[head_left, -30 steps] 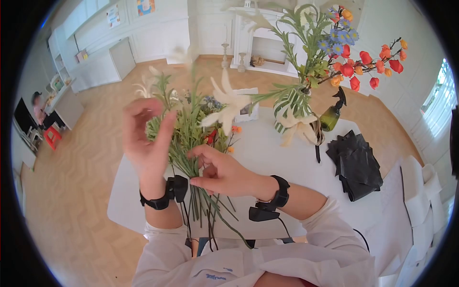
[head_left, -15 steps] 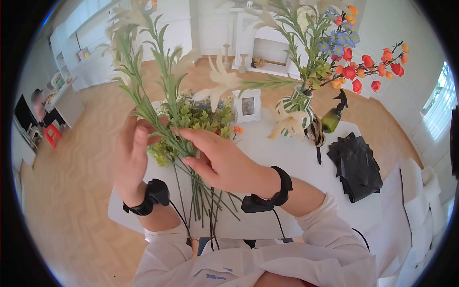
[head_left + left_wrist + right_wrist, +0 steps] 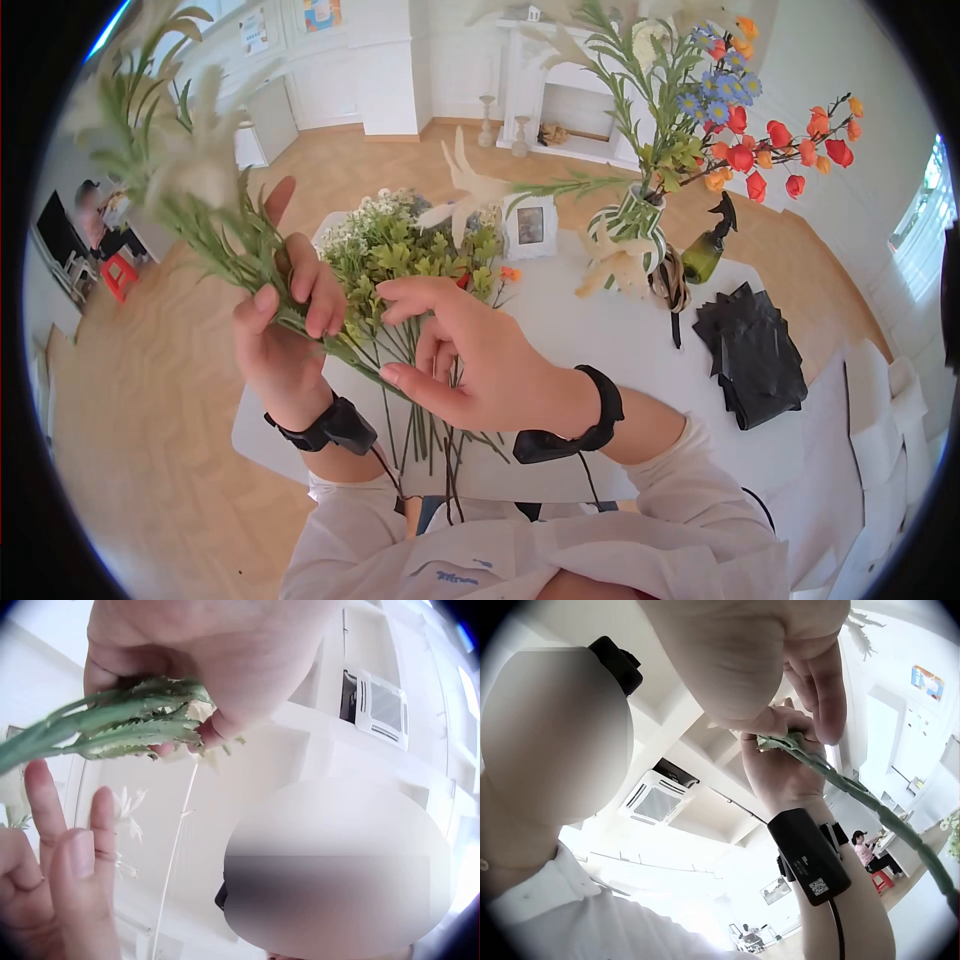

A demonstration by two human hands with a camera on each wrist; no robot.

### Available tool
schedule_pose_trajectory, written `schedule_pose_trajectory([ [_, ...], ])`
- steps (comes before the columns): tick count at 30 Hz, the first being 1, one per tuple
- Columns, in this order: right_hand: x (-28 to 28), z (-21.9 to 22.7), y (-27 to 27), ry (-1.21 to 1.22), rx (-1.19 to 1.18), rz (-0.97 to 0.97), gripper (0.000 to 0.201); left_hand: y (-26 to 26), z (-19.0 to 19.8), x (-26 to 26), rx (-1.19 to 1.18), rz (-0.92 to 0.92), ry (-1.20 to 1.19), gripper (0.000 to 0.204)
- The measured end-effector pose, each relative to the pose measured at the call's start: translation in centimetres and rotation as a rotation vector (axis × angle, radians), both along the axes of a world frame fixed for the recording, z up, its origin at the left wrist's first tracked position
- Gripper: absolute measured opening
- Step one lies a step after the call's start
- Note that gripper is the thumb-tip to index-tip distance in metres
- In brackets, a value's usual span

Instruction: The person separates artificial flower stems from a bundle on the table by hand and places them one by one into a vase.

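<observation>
Leafy green stems [image 3: 235, 240] with pale, blurred flowers lean out to the left, gripped low down by the left hand [image 3: 290, 340]. In the left wrist view the left hand [image 3: 210, 652] has its fingers and thumb around the stems [image 3: 112, 724]. Just right of it, the right hand [image 3: 475, 355] has thumb and fingers apart beside the lower stem, holding nothing visible; the left wrist view also shows this hand [image 3: 67, 885] with spread fingers. Behind both hands is a mixed bunch [image 3: 400, 245] of foliage and small white flowers, its stems crossing the table; its support is hidden.
On the white table [image 3: 640, 375] stand a picture frame [image 3: 530, 226], a striped vase [image 3: 640, 225] of colourful flowers and a green spray bottle [image 3: 704, 255]. Black sheets [image 3: 755, 360] lie at the right. A person [image 3: 95, 215] sits in the far left background.
The left hand has closed around the leafy stems, which have swung left and down since half a second ago. The right hand has moved slightly right, off the stems it was touching.
</observation>
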State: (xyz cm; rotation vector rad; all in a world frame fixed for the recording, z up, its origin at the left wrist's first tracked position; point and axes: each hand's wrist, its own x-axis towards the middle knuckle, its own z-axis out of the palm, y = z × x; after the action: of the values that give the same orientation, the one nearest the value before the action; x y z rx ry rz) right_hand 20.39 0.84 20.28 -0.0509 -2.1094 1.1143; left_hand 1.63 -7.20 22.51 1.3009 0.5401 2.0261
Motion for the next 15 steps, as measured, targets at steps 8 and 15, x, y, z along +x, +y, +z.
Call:
schedule_pose_trajectory([
  [8,0.7,0.8,1.0,-0.091,-0.087,0.033,0.057,0.9,-0.8,2.4,-0.161,0.067,0.149,0.097],
  [15,-0.7,-0.3,2.0,-0.054,0.241,0.100,0.055,-1.5,-4.2,1.7,-0.334,0.255,0.175,0.097],
])
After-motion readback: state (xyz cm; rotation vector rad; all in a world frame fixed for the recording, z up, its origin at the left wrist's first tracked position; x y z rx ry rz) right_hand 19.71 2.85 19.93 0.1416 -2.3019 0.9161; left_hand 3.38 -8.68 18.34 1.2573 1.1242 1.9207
